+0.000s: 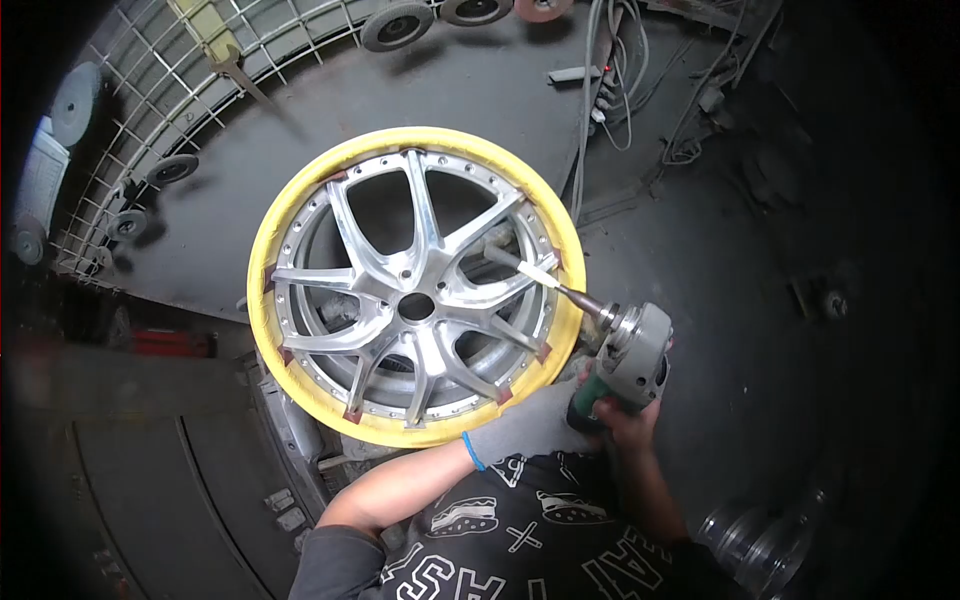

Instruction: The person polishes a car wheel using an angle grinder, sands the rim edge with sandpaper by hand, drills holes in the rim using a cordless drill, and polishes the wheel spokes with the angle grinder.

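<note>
An alloy wheel with polished spokes lies in front of me, its outer lip wrapped in yellow tape. Dark reddish patches sit at several spoke ends. I hold an angle grinder with a green body at the wheel's right edge. From its tapered spindle a thin rod with a white band and greyish tip reaches over the gap between two right-hand spokes; contact is unclear. My right hand wraps around the green body. My left hand, in a grey glove, grips the grinder from the left, its fingers partly hidden.
Grinding discs hang along a wire mesh at the back and left. Cables and a power strip hang behind the wheel. A clear plastic bottle stands at lower right. A red object lies at left.
</note>
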Available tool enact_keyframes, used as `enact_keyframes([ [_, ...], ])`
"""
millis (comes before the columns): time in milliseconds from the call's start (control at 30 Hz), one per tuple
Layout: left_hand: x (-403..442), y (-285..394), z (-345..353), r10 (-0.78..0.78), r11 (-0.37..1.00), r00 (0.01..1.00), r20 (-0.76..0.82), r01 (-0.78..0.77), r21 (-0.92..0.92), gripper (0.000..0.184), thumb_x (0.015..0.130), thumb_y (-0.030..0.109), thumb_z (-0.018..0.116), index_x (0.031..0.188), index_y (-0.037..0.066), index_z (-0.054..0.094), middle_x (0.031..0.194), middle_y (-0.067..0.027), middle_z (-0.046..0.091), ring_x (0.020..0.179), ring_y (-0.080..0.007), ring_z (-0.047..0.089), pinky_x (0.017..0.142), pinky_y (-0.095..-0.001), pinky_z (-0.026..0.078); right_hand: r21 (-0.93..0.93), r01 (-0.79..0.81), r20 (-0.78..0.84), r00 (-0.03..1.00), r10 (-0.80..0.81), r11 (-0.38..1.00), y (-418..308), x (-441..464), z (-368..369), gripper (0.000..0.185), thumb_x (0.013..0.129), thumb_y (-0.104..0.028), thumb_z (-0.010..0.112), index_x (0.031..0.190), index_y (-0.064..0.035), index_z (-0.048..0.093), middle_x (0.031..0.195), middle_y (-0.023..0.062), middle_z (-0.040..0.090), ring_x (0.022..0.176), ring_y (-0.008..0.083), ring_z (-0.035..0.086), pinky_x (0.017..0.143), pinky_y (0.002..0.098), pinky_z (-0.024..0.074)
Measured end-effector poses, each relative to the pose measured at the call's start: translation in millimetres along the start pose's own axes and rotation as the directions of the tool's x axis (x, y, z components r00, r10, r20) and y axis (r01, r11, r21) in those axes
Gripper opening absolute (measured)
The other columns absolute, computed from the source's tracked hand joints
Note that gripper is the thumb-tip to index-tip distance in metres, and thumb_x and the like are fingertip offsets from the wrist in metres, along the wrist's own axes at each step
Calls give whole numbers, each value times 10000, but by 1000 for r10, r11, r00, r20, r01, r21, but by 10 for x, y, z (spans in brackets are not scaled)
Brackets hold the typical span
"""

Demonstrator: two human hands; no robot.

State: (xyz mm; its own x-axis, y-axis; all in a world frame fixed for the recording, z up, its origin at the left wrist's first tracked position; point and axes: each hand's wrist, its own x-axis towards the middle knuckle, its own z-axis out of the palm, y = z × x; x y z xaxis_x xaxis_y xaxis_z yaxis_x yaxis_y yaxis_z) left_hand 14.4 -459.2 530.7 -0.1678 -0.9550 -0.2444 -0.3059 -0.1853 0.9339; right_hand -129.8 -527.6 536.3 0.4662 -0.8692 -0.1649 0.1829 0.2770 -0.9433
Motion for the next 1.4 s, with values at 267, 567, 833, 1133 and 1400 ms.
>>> enact_keyframes([
  [267,365,392,-103,-152,943,976,157,191,-271,443,765,261,749,1124,69,575,870,-69,655,825,-207,637,739,-319,499,8,48,131,990,-49,999,-44,332,-379,657,582,-94,804,1168,-21,517,1033,61,588,891,154,587,800,312,487],
  [567,-35,419,-492,22,934,786,-618,205,294,417,730,237,785,1076,44,656,884,-118,651,755,-242,630,720,-345,513,-7,212,289,936,-201,977,-116,300,-776,805,584,-160,815,1267,23,432,1086,103,615,964,205,604,863,336,481],
  [833,-108,1005,-1066,424,138,859,-286,251,958,473,716,199,662,1163,72,571,985,-64,581,911,-224,585,774,-405,457,-99,54,648,762,23,994,-197,645,-1210,775,593,-118,736,1291,8,424,1154,137,560,1043,232,581,895,368,479],
  [1133,-148,797,-1245,537,-5,842,-55,68,998,443,695,172,645,1102,5,590,897,-92,567,841,-225,572,721,-379,465,-8,14,610,792,-6,1000,-286,605,-1047,829,569,-114,789,1302,15,424,1133,138,587,1028,226,595,877,348,485],
  [1400,-151,480,-1176,441,-5,897,-41,48,999,411,690,143,649,1055,-38,590,767,-93,548,679,-233,553,639,-371,457,-3,-14,504,864,13,1000,-373,513,-761,688,509,-145,827,1121,5,550,930,53,637,819,136,610,748,280,482],
])
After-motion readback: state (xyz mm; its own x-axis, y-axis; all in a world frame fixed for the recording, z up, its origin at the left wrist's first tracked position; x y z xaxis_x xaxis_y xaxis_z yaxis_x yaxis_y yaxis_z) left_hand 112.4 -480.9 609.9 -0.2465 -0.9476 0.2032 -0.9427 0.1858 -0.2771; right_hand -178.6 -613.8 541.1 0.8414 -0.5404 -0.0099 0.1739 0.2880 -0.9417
